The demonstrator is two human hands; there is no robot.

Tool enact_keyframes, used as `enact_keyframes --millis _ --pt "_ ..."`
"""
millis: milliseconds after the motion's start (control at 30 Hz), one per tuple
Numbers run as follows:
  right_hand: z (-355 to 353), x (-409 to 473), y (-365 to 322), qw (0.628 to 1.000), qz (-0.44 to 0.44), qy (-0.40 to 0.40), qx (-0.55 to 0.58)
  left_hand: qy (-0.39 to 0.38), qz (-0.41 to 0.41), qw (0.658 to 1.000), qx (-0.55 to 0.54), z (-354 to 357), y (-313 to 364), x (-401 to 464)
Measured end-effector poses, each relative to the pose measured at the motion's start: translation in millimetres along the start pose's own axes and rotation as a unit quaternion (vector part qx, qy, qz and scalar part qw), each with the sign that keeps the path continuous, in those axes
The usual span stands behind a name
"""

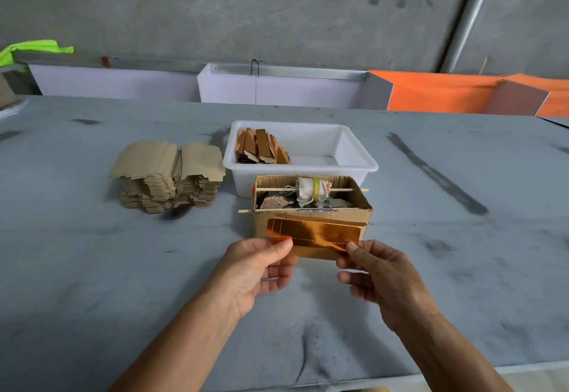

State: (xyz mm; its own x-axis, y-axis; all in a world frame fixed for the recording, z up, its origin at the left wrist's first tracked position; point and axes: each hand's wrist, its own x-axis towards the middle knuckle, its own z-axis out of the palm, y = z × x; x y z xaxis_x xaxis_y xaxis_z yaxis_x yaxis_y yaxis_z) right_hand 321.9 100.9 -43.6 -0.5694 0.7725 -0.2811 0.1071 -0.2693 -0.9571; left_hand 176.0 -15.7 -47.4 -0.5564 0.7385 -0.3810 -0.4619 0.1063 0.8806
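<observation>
Both hands pinch the gold card blank (314,236) by its ends — left hand (257,270), right hand (385,280) — level above the table (92,268), just before the cardboard box (311,207). Held so, its scored lines face up — likely ready for folding.

On my feed the left hand (258,271) and the right hand (385,277) are both bare. The left forearm (184,339) and right forearm (446,351) run uncovered to the lower edge of the view. The thumbnails I can make out are short and plain. Tendons and knuckle creases show on the back of the right hand, and palm creases on the left.
</observation>
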Motion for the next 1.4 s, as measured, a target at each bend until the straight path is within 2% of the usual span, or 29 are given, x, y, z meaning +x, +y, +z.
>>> enact_keyframes --millis 367,567,800,933,1100,1400 --pt "0.0 -0.9 -0.5 1.0 0.014 -0.002 -0.008 0.023 0.002 1.0 -0.021 3.3 -0.1 -0.1" --pt "1.3 -0.5 -1.3 1.0 0.011 0.007 0.02 0.018 0.007 0.999 -0.029 6.3 -1.4 0.2" --pt "3.4 0.7 4.6 0.996 0.011 -0.001 0.085 0.054 0.031 0.997 -0.046 7.6 -9.7 2.7" --pt "7.2 2.4 11.8 0.99 0.003 0.007 0.141 0.079 0.082 0.993 -0.038 10.2 -14.2 2.4" --pt "7.9 2.2 20.2 0.988 -0.02 0.016 0.155 0.107 0.157 0.982 -0.012 12.0 -16.2 1.4" --pt "10.6 -0.1 24.0 0.99 -0.06 0.011 0.126 0.083 0.28 0.955 0.058 8.2 -21.2 0.5"
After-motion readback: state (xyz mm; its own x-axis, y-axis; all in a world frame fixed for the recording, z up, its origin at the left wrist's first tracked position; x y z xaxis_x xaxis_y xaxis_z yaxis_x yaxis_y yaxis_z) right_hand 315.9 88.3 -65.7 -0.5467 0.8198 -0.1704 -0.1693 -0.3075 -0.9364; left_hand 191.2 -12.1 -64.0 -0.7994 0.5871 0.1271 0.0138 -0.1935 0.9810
